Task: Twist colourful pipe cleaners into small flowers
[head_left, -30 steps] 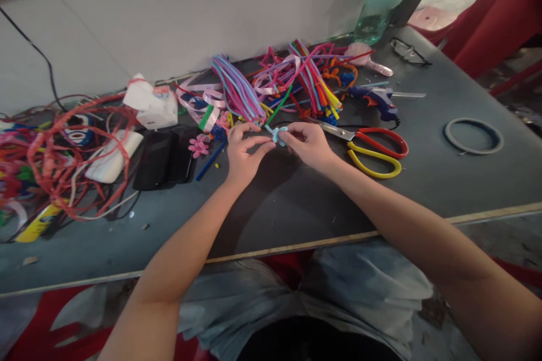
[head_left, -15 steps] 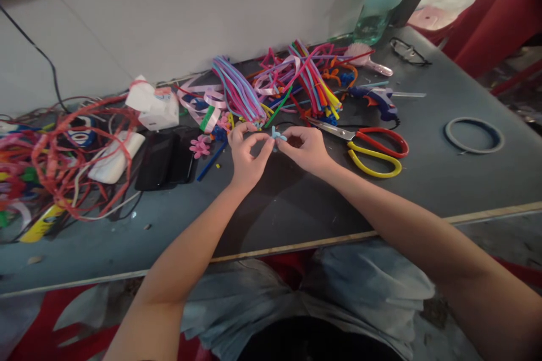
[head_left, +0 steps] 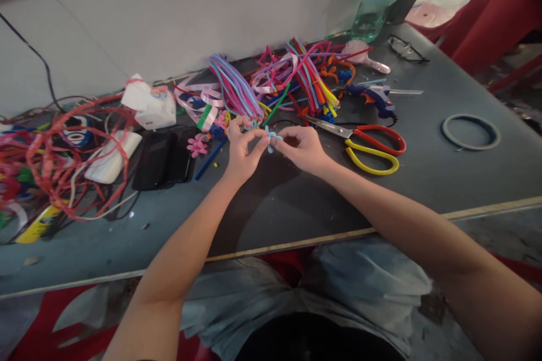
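Observation:
Between my fingertips is a small light-blue pipe-cleaner flower (head_left: 271,139) with looped petals. My left hand (head_left: 245,149) pinches its left side between thumb and forefinger. From the other side, the thumb and forefinger of my right hand (head_left: 302,149) grip a petal. Both hands are raised a little over the dark table (head_left: 296,203). A pink pipe-cleaner flower (head_left: 197,146) lies left of my left hand, beside a dark-blue pipe cleaner (head_left: 210,160). Scissors (head_left: 359,141) with one red and one yellow handle lie open to the right of my right hand.
Behind my hands lie bundles of coloured pipe cleaners (head_left: 235,86). A glue gun (head_left: 375,98), a hairbrush (head_left: 366,56) and a grey ring (head_left: 471,132) are on the right. At left are black phones (head_left: 154,161), a white box (head_left: 154,107) and tangled red ribbon (head_left: 46,152).
The light-blue flower has turned between my fingers, and more of its petals show. My hands stay close together; the whole view has shifted slightly.

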